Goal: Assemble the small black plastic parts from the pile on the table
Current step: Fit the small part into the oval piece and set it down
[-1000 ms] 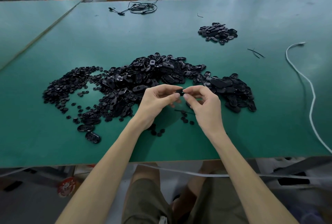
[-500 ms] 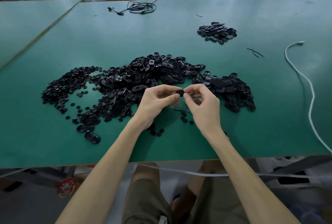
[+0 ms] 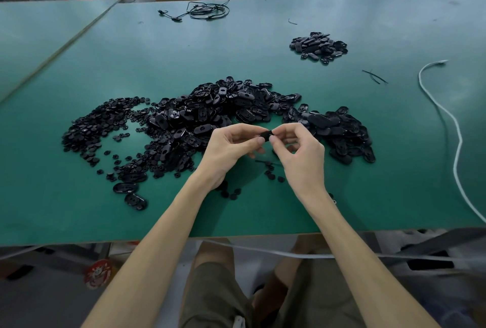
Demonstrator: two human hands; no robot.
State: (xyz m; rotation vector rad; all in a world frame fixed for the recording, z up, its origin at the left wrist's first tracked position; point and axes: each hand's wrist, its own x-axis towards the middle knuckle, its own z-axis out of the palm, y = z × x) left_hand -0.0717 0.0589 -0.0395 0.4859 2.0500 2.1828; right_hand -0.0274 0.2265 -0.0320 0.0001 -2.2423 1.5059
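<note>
1. Both hands were up over the green surface (image 3: 131, 59), a little in from its near edge, just in front of the big pile (image 3: 210, 117) of black parts.
2. The left hand (image 3: 231, 151) and the right hand (image 3: 302, 162) each pinched one end of the same small black part (image 3: 266, 135). The fingers (image 3: 275, 132) were curled tight on it, thumb against fingertip on both sides.
3. Not much had changed in the last second. The part had stayed at nearly the same spot between the hands, and the left hand had hardly moved. The right hand had curled in a little more on its end.
4. To me that looked like one piece still being pushed together, not a new one being picked up. I could not tell if a second bit was inside the pinch, as the fingertips hid it.
5. The big pile lay across the middle of the surface, with tiny round bits (image 3: 100, 128) spread at its left end. It looked far from used up.
6. A smaller heap (image 3: 318, 47) sat well apart, toward the far right corner. I guessed those were the finished ones.
7. A white cord (image 3: 457, 138) ran near the right edge, and a black wire (image 3: 207, 9) lay by the far edge.
</note>
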